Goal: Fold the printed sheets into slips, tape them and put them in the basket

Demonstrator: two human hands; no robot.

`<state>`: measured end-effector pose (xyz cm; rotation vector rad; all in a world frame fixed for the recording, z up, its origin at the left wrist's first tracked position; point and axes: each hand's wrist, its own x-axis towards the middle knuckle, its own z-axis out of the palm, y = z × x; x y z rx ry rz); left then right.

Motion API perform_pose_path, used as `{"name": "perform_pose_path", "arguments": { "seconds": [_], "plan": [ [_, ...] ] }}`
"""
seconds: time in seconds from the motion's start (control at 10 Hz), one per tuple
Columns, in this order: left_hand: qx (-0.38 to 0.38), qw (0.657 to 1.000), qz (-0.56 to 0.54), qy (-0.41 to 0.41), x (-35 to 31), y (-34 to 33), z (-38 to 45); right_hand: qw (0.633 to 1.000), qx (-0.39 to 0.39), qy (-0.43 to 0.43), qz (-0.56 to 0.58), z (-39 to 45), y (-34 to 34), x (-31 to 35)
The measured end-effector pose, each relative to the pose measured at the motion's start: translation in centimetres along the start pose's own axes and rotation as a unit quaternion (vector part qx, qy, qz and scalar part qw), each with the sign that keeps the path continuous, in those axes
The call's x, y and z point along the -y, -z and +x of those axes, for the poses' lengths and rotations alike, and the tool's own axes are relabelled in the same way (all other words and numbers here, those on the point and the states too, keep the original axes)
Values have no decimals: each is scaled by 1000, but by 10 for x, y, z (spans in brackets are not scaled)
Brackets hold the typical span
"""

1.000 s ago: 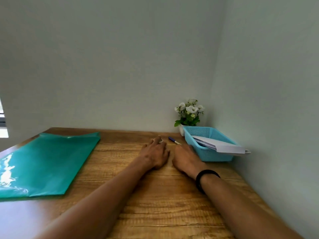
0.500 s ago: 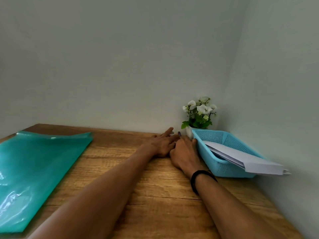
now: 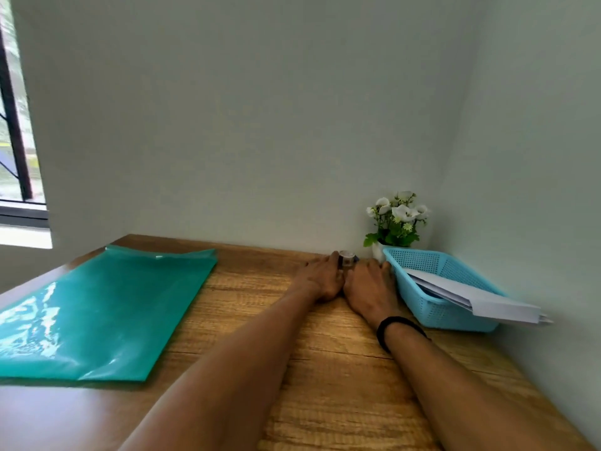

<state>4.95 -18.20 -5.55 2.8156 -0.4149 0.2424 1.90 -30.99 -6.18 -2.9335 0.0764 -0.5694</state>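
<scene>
Just beside the basket (image 3: 432, 307), on its left, the 2 hands lie together on the wooden desk (image 3: 325, 369), backs up and touching along their inner edges. The left hand (image 3: 320, 277) reaches toward the far wall, and a small clear tape roll (image 3: 346, 258) stands at its fingertips; a finger looks to touch the roll's left side, but whether the hand grips it cannot be told, since the fingers are hidden behind the knuckles. The right hand (image 3: 369, 286) rests flat between the left hand and the basket, its outer edge near the basket's left wall, its fingers pointing toward the roll and a white pot; whether they hold anything cannot be told. A black band (image 3: 395, 327) circles the right wrist. The blue mesh basket sits against the right wall and holds folded white slips (image 3: 481, 302), which lean across it and stick out over its near right rim. Behind the basket, in the corner, the pot carries white flowers (image 3: 398, 218). Well to the left of the basket, past both forearms, a green plastic folder (image 3: 100, 310) lies flat on the desk. Further left, part of a window (image 3: 16, 125) shows.
</scene>
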Motion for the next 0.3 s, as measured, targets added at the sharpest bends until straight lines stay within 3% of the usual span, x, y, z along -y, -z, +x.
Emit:
{"name": "perform_pose_path", "arguments": {
  "seconds": [0.1, 0.3],
  "plan": [
    [1, 1000, 9, 16, -2, 0, -10, 1000, -17, 1, -5, -9, 8, 4],
    [-19, 1000, 23, 9, -1, 8, -51, 991, -68, 110, 16, -25, 24, 11]
  ]
}}
